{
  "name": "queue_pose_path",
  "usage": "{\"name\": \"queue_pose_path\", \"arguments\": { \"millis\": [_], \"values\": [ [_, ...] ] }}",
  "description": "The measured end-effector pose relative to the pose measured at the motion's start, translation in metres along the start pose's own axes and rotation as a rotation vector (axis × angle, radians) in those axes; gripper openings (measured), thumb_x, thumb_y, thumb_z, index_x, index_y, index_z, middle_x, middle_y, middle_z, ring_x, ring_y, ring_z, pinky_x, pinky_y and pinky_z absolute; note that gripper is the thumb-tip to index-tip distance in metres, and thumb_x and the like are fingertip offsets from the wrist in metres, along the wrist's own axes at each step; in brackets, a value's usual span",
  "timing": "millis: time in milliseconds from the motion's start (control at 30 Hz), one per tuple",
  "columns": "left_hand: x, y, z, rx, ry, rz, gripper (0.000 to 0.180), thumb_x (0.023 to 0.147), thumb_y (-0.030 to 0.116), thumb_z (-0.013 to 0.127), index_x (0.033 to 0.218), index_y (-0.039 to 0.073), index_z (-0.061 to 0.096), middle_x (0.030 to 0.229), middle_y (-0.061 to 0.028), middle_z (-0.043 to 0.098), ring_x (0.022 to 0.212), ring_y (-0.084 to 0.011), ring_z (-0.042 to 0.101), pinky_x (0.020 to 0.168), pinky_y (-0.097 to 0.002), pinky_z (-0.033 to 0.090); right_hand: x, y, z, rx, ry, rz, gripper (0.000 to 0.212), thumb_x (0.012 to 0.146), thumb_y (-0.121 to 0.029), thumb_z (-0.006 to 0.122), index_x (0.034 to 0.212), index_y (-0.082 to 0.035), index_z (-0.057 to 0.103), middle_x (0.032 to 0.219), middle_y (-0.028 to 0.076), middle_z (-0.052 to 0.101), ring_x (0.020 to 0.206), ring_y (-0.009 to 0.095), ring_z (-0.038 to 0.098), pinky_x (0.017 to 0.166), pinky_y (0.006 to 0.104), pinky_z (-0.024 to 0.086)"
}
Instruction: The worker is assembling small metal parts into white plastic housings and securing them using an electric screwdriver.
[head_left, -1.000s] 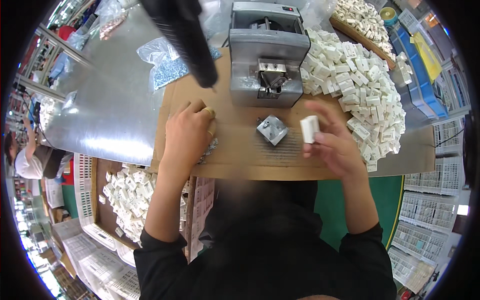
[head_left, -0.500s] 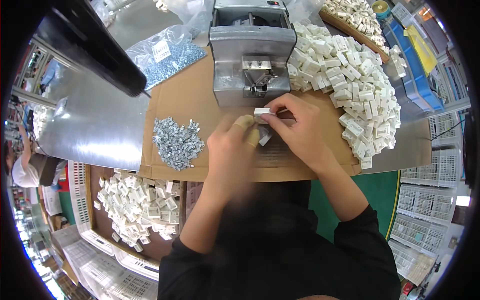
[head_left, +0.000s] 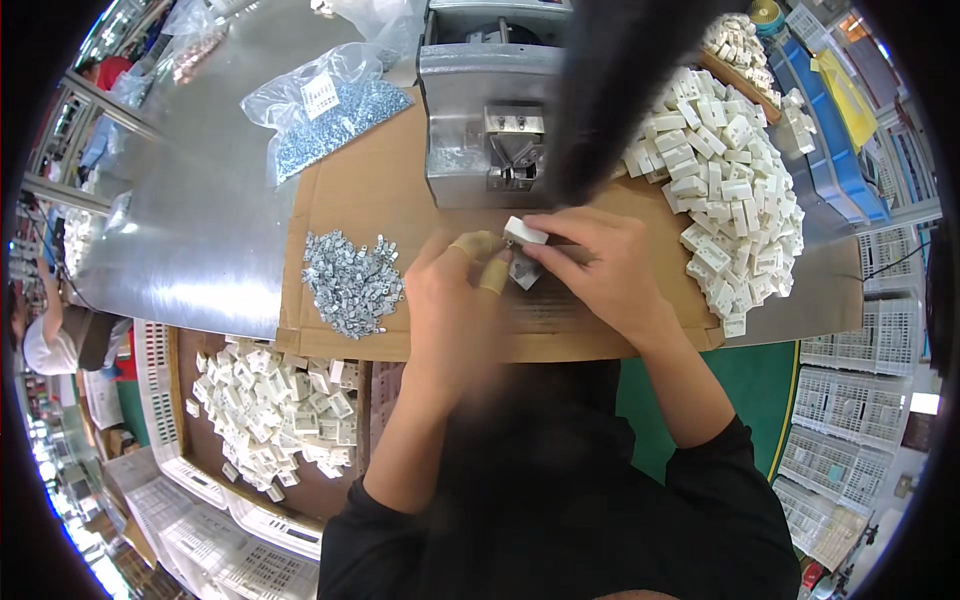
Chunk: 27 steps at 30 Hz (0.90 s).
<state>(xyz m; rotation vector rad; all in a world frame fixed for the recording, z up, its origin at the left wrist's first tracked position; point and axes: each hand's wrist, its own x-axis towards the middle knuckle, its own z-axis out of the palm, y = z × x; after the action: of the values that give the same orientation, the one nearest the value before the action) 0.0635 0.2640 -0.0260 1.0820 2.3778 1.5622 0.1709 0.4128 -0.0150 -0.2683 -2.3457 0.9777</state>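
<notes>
Over the cardboard sheet (head_left: 640, 250), my right hand (head_left: 610, 265) pinches a small white plastic block (head_left: 524, 232) between thumb and fingers. My left hand (head_left: 450, 285), with yellow covers on thumb and forefinger, is closed in a pinch at the block's left end. Whatever lies between those left fingertips is too small to make out. Just below the block is a pale grey piece (head_left: 524, 271), partly hidden by the fingers. A heap of small metal clips (head_left: 352, 285) lies left of my left hand. Beyond both hands stands a grey metal machine (head_left: 455, 120).
A large heap of white blocks (head_left: 735, 190) covers the right side. A blurred black cylinder (head_left: 620, 100) hangs before the machine. A clear bag of small metal parts (head_left: 340, 120) lies at back left; a crate (head_left: 175, 440) of white blocks stands at lower left.
The black cylinder has swung from the upper left across to the machine's right side. The white block has tilted between my fingers, and my left hand has shifted slightly left.
</notes>
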Motion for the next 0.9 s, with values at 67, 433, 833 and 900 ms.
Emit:
{"name": "queue_pose_path", "arguments": {
  "millis": [67, 433, 833, 900],
  "values": [
    [0.001, 0.001, -0.005, 0.008, -0.023, -0.058, 0.019, 0.081, 0.004, 0.082, 0.098, -0.004, 0.076, 0.086, -0.0113, 0.07, 0.064, -0.0178, 0.065, 0.063, -0.0311, 0.051, -0.001, -0.006, 0.001, 0.047, 0.001, 0.001, 0.025, 0.08, -0.007, 0.083, 0.104, -0.001, 0.076, 0.096, 0.012, 0.075, 0.083, 0.027, 0.072, 0.073, 0.0339, 0.056],
    [0.004, 0.017, -0.055, 0.312, -0.437, 0.012, 0.072, 0.076, 0.017, 0.085, 0.14, -0.002, 0.058, 0.12, -0.0174, 0.061, 0.098, -0.0307, 0.066, 0.085, -0.0401, 0.054, 0.001, -0.044, -0.036, -0.279, 0.194, -0.502, 0.028, 0.076, -0.011, 0.088, 0.094, -0.002, 0.068, 0.088, 0.006, 0.068, 0.084, 0.023, 0.065, 0.074, 0.0356, 0.055],
    [0.012, -0.004, -0.023, 0.359, -0.228, 0.295, 0.066, 0.07, 0.027, 0.089, 0.128, 0.008, 0.066, 0.104, -0.008, 0.065, 0.098, -0.0296, 0.063, 0.083, -0.0431, 0.047, 0.128, -0.027, -0.019, 0.666, 0.338, -0.181, 0.056, 0.104, -0.057, 0.053, 0.112, -0.002, 0.05, 0.081, 0.01, 0.062, 0.063, 0.021, 0.061, 0.064, 0.0387, 0.054],
    [0.015, -0.001, -0.024, 0.316, -0.224, 0.291, 0.062, 0.071, 0.027, 0.089, 0.126, 0.007, 0.067, 0.104, -0.0085, 0.065, 0.098, -0.0299, 0.063, 0.085, -0.0434, 0.047, 0.125, -0.02, -0.011, 0.754, 0.357, -0.188, 0.074, 0.098, -0.074, 0.042, 0.118, -0.003, 0.047, 0.08, 0.01, 0.061, 0.062, 0.022, 0.06, 0.063, 0.0385, 0.054]
  ]
}}
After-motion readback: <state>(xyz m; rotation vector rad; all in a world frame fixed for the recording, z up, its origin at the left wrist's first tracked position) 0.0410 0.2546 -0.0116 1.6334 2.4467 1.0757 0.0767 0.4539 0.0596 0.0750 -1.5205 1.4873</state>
